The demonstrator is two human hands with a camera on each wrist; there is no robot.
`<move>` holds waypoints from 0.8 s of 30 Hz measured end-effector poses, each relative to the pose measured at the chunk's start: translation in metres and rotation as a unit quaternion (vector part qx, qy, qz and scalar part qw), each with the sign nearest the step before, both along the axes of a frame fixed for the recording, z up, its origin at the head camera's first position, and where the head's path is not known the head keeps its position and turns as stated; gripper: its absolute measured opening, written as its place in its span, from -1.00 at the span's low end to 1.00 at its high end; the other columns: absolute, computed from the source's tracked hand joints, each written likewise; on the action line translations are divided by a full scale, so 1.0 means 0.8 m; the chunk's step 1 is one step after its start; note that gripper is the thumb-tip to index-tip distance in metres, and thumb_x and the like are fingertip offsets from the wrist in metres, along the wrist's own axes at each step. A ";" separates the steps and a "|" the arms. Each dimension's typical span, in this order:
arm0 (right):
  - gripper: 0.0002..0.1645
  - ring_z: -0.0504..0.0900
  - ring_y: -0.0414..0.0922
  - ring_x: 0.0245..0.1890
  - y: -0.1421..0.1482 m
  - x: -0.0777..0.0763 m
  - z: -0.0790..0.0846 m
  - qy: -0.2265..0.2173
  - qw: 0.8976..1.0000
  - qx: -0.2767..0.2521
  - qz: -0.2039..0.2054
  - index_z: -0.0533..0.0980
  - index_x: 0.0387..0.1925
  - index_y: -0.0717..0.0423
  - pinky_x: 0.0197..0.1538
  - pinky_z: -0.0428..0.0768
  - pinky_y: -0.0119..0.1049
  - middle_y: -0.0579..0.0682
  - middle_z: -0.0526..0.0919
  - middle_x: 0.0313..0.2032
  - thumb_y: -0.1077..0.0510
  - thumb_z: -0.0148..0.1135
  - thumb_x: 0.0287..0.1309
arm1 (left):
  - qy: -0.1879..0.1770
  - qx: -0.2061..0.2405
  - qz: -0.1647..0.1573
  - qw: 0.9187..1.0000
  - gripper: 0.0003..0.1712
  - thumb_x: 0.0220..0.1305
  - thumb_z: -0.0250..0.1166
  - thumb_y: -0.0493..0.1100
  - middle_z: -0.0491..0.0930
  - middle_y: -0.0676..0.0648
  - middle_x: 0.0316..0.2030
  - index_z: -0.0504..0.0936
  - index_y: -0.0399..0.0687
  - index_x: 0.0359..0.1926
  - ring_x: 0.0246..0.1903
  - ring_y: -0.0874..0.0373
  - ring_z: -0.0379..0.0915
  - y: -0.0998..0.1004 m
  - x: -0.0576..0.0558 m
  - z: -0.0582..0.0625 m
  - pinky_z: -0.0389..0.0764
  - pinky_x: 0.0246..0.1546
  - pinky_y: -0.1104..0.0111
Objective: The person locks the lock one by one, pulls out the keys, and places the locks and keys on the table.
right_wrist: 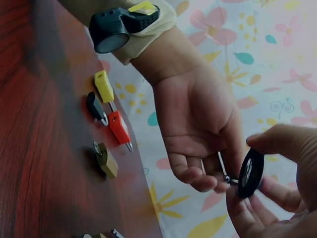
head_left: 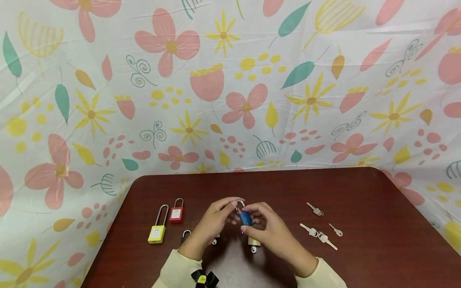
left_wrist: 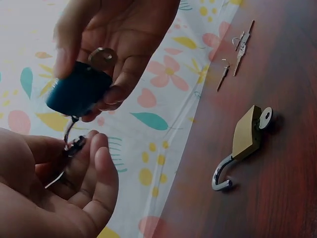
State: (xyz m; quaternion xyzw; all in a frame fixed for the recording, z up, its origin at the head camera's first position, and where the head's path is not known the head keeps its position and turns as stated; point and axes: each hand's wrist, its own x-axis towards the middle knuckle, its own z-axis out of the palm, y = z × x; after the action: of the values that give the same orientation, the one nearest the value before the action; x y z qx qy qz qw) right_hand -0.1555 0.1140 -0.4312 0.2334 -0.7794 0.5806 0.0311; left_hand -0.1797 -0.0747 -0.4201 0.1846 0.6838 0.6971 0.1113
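Both hands are on a blue padlock (head_left: 246, 218), held above the table. My right hand (head_left: 271, 228) grips its body between thumb and fingers; a key (left_wrist: 102, 58) stands in its base in the left wrist view. My left hand (head_left: 213, 224) pinches at the metal shackle (head_left: 242, 203), whose far end is partly hidden by the fingers. Below the right hand lies a brass padlock (left_wrist: 246, 136) with its shackle open and a key (left_wrist: 266, 117) in it. Another brass padlock (right_wrist: 106, 162), also with a key, is mostly hidden behind the left wrist in the head view.
Left on the brown table (head_left: 281, 188) lie a yellow padlock (head_left: 156, 234), a red padlock (head_left: 176, 215) and a black padlock (right_wrist: 94, 107), partly covered by the left arm. Several loose keys (head_left: 327, 241) lie at right. A flowered cloth (head_left: 230, 80) hangs behind.
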 end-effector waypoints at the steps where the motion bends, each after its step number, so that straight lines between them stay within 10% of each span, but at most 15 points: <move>1: -0.49 0.48 -0.07 -0.14 0.000 -0.001 -0.002 0.006 1.000 0.004 -0.006 0.47 -0.02 0.10 -0.09 0.56 -0.26 0.00 0.41 -0.09 0.26 0.45 -0.05 | 0.002 -0.003 0.005 1.000 -0.71 0.49 -0.07 -0.26 0.53 -0.19 -0.30 0.53 -0.21 0.05 -0.31 -0.21 0.47 0.001 0.000 0.001 0.51 -0.21 -0.10; 12: -0.21 0.49 -0.19 -0.23 0.000 -0.002 -0.012 0.053 0.992 0.094 -0.066 0.36 0.16 -0.02 -0.19 0.58 -0.27 -0.10 0.46 -0.17 0.21 0.52 -0.14 | -0.008 0.010 0.039 0.999 -0.74 0.45 -0.01 -0.32 0.54 -0.29 -0.33 0.52 -0.34 0.02 -0.36 -0.07 0.50 0.008 -0.002 -0.010 0.50 -0.18 -0.14; 24: -0.68 0.48 -0.18 -0.57 0.006 -0.007 -0.020 -0.084 0.994 0.068 -0.035 0.43 -0.14 -0.02 -0.51 0.52 -0.33 -0.11 0.60 -0.50 -0.02 0.31 0.16 | -0.005 0.033 0.083 0.996 -0.75 0.43 0.09 -0.15 0.56 -0.25 -0.32 0.56 -0.21 -0.05 -0.38 0.00 0.53 0.007 -0.015 -0.036 0.61 -0.28 0.10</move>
State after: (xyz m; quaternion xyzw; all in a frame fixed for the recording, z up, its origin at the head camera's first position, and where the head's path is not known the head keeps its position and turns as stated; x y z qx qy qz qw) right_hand -0.1612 0.1187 -0.4471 0.1578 -0.8245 0.5426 -0.0304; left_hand -0.1918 -0.0689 -0.4486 0.1270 0.6729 0.7270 0.0500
